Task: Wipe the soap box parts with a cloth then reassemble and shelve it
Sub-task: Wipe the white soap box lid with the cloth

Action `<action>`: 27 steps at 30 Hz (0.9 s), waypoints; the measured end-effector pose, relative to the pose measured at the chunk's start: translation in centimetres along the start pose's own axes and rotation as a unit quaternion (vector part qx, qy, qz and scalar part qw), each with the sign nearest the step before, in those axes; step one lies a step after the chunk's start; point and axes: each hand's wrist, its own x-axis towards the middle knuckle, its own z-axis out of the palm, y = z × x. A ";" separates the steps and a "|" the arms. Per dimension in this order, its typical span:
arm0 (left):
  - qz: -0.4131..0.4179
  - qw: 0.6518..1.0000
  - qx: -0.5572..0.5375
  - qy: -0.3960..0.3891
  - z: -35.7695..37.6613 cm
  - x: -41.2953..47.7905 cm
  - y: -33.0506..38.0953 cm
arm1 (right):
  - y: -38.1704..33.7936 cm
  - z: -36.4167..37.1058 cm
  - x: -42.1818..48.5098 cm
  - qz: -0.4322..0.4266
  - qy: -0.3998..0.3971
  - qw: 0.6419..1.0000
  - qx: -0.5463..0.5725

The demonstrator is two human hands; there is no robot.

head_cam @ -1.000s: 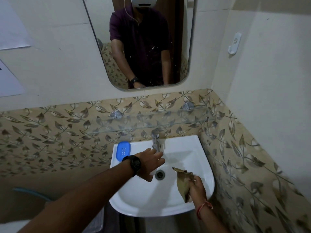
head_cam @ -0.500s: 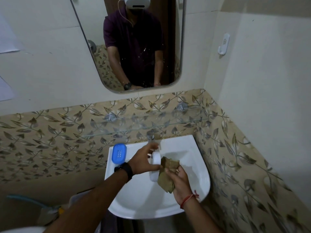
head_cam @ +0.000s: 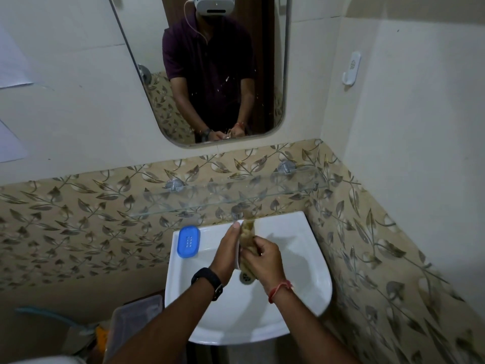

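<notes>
Over the white sink [head_cam: 309, 271], my left hand [head_cam: 227, 252] grips a white soap box part [head_cam: 238, 254], held on edge so only a thin white rim shows. My right hand [head_cam: 263, 260] holds a brown cloth [head_cam: 248, 232] bunched against that part. The cloth's top sticks up past my fingers and its tail hangs below them. The blue slotted soap box part [head_cam: 188, 241] lies flat on the sink's back left corner, apart from both hands. A glass shelf [head_cam: 215, 199] runs along the tiled wall just above the sink.
A mirror [head_cam: 210, 69] hangs above the shelf and reflects me. The tap is mostly hidden behind the cloth. The leaf-patterned side wall [head_cam: 367, 245] stands close on the right. A grey bin [head_cam: 133, 321] and a blue hose [head_cam: 44, 312] sit low on the left.
My left hand lifted the white part up from the basin. My right hand brought the cloth across and pressed it against the part. Both hands rose toward the tap.
</notes>
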 end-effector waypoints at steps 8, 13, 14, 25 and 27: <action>-0.070 0.995 -0.065 -0.004 0.2 0.1 0.6 | -2.3 0.8 1.6 0.053 0.164 0.982 -0.084; -0.084 0.993 -0.077 -0.005 -0.7 0.8 1.8 | -3.6 0.5 1.8 -0.040 0.018 0.989 -0.141; -0.082 0.994 -0.070 0.003 -1.0 0.9 2.0 | -3.5 0.3 1.5 -0.052 -0.024 0.983 -0.173; -0.080 0.989 -0.120 0.017 -0.2 1.0 0.5 | -4.4 0.7 2.1 -0.049 0.008 0.990 -0.133; -0.080 0.991 -0.108 0.027 -0.7 1.3 1.0 | -4.2 0.0 1.8 -0.047 -0.056 0.984 -0.163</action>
